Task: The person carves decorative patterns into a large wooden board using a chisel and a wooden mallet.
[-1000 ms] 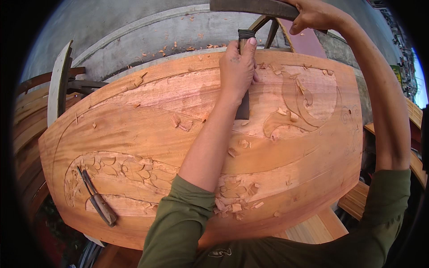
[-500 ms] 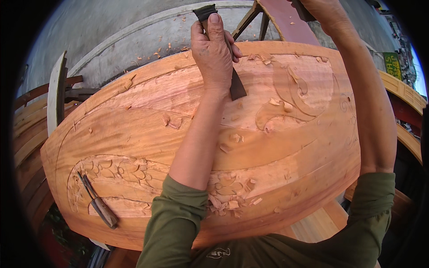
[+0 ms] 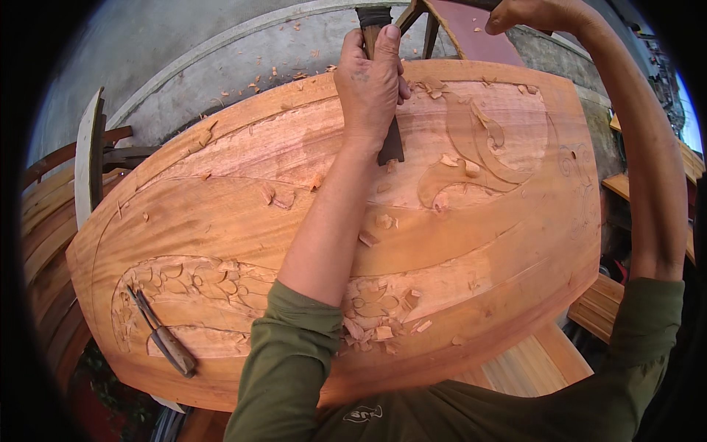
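Note:
My left hand (image 3: 373, 85) is wrapped round a wide flat chisel (image 3: 392, 144), thumb along its handle. Black wrapping covers the handle's top, and the dark blade's edge meets the carved wooden panel (image 3: 442, 258). Up at the top right, my right hand (image 3: 541, 15) is closed on a dark mallet (image 3: 479, 4), which the frame edge partly cuts off. Scrolls and leaf shapes stand in relief on the panel's reddish-brown surface. A curled scroll carving (image 3: 490, 147) lies to the right of the chisel.
Two slim carving chisels (image 3: 163, 335) lie on the panel's left part. Wood shavings (image 3: 375, 331) are scattered over the panel. A pale upright board (image 3: 90, 158) stands at the left, beside stacked curved wood (image 3: 51, 228). Beyond the panel are grey concrete (image 3: 221, 66) and a wooden trestle (image 3: 431, 33).
My left hand and the chisel have shifted a little right, and the chisel stands more upright. My right arm has swung outward to the right, its hand higher in the view.

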A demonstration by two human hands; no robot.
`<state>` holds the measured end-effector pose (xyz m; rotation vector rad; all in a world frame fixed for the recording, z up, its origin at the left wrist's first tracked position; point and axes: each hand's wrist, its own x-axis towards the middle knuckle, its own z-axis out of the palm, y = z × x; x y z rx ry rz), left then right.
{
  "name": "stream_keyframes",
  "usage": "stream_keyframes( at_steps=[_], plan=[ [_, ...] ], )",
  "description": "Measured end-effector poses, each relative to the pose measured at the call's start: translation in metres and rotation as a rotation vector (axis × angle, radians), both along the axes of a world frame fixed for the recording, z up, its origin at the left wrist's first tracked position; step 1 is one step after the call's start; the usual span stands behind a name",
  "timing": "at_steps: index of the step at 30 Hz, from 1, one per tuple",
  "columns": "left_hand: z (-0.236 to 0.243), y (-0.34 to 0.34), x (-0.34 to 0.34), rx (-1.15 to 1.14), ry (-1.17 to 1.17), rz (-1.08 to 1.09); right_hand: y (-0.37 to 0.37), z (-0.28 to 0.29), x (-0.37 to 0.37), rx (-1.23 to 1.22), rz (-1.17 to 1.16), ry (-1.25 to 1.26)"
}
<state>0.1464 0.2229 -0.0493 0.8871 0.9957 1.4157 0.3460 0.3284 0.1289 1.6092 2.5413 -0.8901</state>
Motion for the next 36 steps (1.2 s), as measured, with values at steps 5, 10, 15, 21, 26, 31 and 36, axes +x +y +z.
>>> stream_keyframes(
  at_steps=[5, 10, 15, 21, 26, 31, 36],
  plan=[
    [0.013, 0.004, 0.027, 0.010, -0.115, -0.033, -0.008, -0.008, -0.005, 0.200, -0.559, 0.587],
    [0.003, 0.000, 0.011, -0.043, -0.028, -0.003, 0.004, 0.024, -0.024, -0.287, -0.087, -0.289],
    [0.007, 0.004, 0.028, -0.067, -0.073, -0.029, 0.020, -0.002, 0.008, 0.154, -0.523, 0.466],
    [-0.002, -0.009, 0.019, -0.124, -0.038, -0.038, 0.013, 0.001, -0.012, -0.132, 0.112, -0.182],
    [0.012, 0.000, 0.034, -0.095, -0.109, -0.054, 0.035, 0.013, 0.001, 0.195, -0.636, 0.358],
    [0.008, -0.013, 0.014, -0.075, -0.058, -0.014, 0.011, 0.016, -0.019, -0.346, -0.136, -0.193],
    [0.012, -0.005, 0.021, -0.085, -0.047, -0.025, 0.019, 0.016, 0.005, 0.129, -0.503, 0.317]
  ],
)
